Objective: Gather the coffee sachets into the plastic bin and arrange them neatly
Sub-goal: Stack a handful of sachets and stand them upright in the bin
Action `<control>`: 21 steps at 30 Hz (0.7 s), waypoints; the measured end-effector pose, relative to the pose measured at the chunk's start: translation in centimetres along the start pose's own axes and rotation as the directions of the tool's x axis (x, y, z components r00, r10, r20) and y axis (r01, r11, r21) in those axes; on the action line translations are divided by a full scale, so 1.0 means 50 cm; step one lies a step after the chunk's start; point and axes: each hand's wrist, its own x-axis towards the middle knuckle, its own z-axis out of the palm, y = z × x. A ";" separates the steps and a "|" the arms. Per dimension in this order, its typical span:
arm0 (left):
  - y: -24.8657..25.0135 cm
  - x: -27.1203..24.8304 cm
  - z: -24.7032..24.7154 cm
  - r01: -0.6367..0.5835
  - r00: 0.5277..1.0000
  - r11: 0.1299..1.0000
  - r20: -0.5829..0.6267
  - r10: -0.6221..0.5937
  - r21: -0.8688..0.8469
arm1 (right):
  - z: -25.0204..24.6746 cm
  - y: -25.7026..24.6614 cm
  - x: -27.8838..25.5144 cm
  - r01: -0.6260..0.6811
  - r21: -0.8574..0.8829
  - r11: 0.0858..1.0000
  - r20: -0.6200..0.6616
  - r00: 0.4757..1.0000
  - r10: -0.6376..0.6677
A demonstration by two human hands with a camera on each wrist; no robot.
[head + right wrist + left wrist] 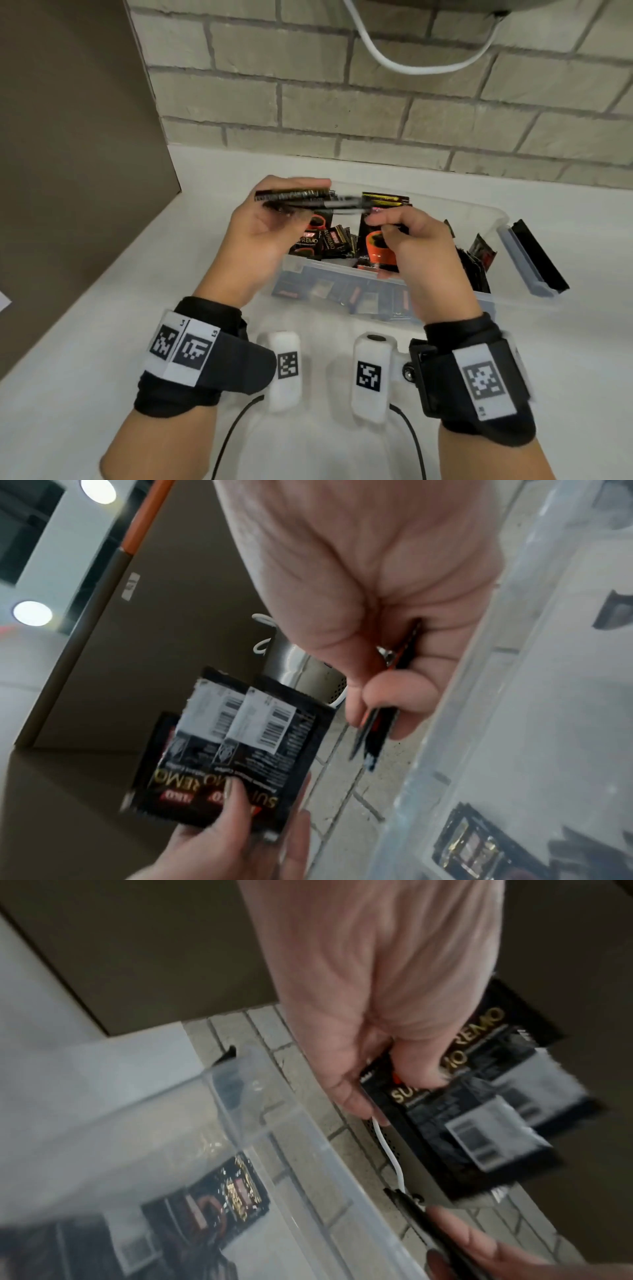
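Observation:
A clear plastic bin (493, 214) stands on the white counter with several black coffee sachets (329, 240) loose inside. My left hand (274, 205) pinches a flat stack of sachets (294, 197) above the bin's far left part. In the left wrist view the left hand (383, 1085) pinches the stack (479, 1123), which fans out. My right hand (383, 228) grips upright sachets (378, 250) with an orange cup print over the bin's middle. The right wrist view shows the right hand (380, 710) holding these sachets (373, 734) edge-on, beside the left hand's stack (232, 750).
More sachets (476, 260) lean at the bin's right end. A grey-blue clip with a black strip (531, 260) lies right of the bin. A brick wall (308, 102) with a white cable (411, 66) stands behind, and a brown panel (68, 137) on the left.

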 end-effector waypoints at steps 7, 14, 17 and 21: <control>0.003 -0.005 -0.009 -0.051 0.980 0.998 0.195 0.043 0.037 | -0.003 -0.011 -0.002 -0.298 0.372 0.879 0.413 0.901 0.131; 0.005 -0.007 -0.014 0.142 0.967 0.985 0.227 -0.116 -0.098 | 0.016 -0.013 -0.006 -0.384 0.391 0.836 0.481 0.860 0.170; 0.002 -0.009 -0.018 0.173 0.954 0.985 0.251 -0.163 -0.016 | 0.035 -0.017 -0.008 -0.377 0.455 0.807 0.345 0.910 0.231; 0.000 -0.012 -0.008 0.123 0.947 0.984 0.279 -0.156 0.131 | 0.042 -0.019 -0.007 -0.384 0.574 0.723 0.295 0.921 0.254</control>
